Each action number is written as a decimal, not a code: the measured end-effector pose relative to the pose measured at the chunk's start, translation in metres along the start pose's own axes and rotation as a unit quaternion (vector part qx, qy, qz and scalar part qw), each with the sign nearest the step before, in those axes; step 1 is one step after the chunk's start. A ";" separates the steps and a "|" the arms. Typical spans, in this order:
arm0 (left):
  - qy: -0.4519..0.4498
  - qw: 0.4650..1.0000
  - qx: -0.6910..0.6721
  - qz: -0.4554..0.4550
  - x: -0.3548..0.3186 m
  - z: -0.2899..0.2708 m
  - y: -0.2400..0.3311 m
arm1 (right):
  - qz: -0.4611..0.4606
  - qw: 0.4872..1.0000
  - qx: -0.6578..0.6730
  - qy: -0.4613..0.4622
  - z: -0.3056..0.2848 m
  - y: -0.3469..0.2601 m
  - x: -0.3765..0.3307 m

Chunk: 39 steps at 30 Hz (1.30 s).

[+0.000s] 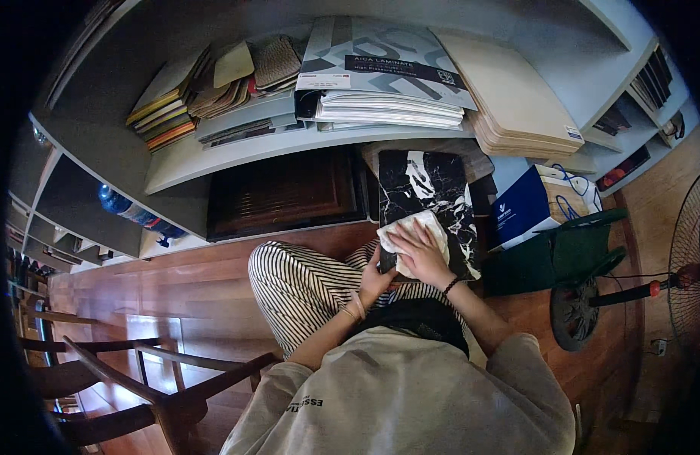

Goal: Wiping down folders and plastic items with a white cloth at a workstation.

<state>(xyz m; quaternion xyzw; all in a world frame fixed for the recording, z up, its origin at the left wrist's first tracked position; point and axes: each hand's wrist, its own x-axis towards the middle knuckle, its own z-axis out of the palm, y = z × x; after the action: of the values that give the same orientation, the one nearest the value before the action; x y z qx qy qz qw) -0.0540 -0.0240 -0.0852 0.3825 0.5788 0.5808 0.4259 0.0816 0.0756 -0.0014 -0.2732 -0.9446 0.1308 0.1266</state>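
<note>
A black panel with white marble-like veins (422,180) leans upright in front of me, its lower end close to my lap. My left hand (378,274) grips its lower left edge; part of the fingers is hidden behind it. With my right hand (420,254) I hold a folded white cloth (439,230) against the lower half of the panel, the fingers spread over the cloth. A brownish board (480,163) stands partly hidden behind the panel.
A grey shelf (236,161) ahead carries a thick binder (380,64), sample books (164,98) and stacked pale boards (509,91). To the right are a blue paper bag (523,208), a dark green container (551,262) and a fan (691,273). Wooden chairs (168,402) stand at left.
</note>
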 end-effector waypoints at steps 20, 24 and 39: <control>-0.024 0.994 -0.043 -0.101 -0.007 0.004 0.042 | -0.007 1.000 -0.013 -0.002 0.013 0.016 0.035; -0.007 0.999 0.011 -0.036 -0.002 -0.007 -0.005 | -0.023 1.000 0.006 -0.002 0.004 -0.013 0.004; -0.022 0.991 -0.038 -0.124 -0.012 0.000 0.059 | 0.072 0.997 -0.011 0.038 0.023 0.066 0.136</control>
<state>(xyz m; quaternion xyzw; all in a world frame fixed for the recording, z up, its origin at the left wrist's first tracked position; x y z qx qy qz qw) -0.0531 -0.0331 -0.0259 0.3042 0.5896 0.5364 0.5217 -0.0049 0.1996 -0.0208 -0.3470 -0.9181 0.1191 0.1497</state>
